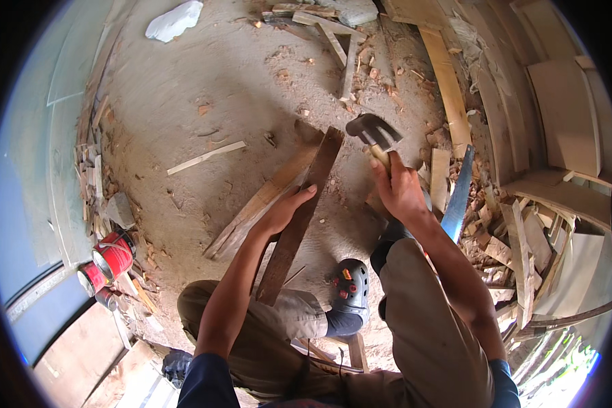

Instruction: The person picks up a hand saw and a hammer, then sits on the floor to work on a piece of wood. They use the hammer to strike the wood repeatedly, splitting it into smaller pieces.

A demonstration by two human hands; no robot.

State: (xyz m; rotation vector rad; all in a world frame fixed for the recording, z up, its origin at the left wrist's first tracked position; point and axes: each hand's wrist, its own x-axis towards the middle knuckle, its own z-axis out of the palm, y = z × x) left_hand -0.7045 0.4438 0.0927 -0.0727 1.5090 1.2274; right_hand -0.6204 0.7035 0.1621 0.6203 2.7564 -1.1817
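My left hand [290,209] is wrapped round a dark brown wooden board [296,228], which slants up and away from my lap. In my right hand [401,188] is a claw hammer [374,130], gripped by its light wooden handle. The dark hammer head is a little right of the board's far end, apart from it and slightly blurred. Beneath the board, a lighter wooden plank [265,197] lies on the ground. My left palm and most of its fingers are hidden behind the board.
Red cans [113,254] stand at the left by a grey stone [120,210]. To the right are a handsaw blade [461,194] and a heap of wood scraps [500,248]. A thin stick [206,158] and joined wood pieces [349,64] lie ahead. My grey clog [351,296] is below.
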